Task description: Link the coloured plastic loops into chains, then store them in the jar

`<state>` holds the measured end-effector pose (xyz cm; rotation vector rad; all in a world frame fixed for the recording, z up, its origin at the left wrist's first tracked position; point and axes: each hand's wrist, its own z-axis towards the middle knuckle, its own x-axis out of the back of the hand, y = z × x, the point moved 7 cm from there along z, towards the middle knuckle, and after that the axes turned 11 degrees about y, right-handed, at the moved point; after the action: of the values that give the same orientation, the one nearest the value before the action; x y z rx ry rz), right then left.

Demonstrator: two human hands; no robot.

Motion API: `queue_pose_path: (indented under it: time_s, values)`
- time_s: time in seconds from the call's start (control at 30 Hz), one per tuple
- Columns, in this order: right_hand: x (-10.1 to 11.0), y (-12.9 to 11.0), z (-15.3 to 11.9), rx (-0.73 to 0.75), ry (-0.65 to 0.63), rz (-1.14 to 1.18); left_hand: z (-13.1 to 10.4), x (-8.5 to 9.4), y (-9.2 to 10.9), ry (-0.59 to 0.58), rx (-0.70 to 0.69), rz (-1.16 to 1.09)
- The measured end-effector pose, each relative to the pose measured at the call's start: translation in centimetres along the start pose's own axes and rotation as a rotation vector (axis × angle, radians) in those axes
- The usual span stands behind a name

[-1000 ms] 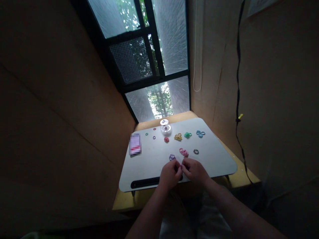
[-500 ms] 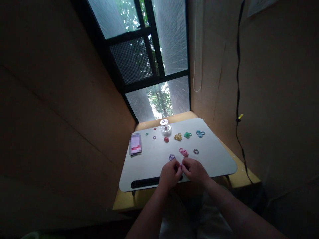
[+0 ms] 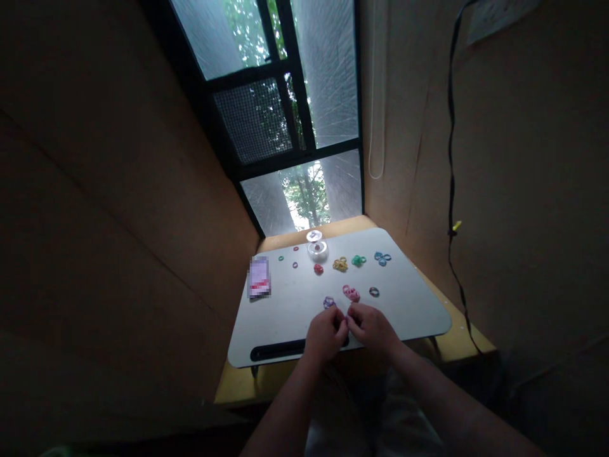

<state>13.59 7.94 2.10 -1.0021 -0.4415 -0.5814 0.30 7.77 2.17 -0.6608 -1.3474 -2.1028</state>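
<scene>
"Grip status?"

"Closed. I see left hand (image 3: 324, 333) and right hand (image 3: 371, 325) pinching a tiny purple piece (image 3: 347, 318) at the worktop (image 3: 285, 311)'s six o'clock; purple loops (image 3: 328, 303) lie at twelve o'clock from the left hand."

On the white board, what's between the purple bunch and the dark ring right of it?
The pink bunch lies between the purple bunch and the dark ring, with bare board on either side; the head view shows it.
</scene>
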Motion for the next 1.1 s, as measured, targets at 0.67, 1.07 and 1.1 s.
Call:
queue_pose_path:
  time_s: [0.67,1.07,1.1]
  values:
    - [-0.01,-0.10,-0.14,0.002,-0.017,-0.004,0.05,0.06,0.15,-0.007,-0.006,-0.012]
    - [-0.16,0.05,-0.07,0.010,-0.013,0.004,-0.05,-0.05,-0.04,-0.008,-0.003,-0.005]
    - [-0.15,0.05,-0.07,0.009,-0.013,0.003,-0.04,-0.05,-0.03,-0.012,-0.003,-0.005]
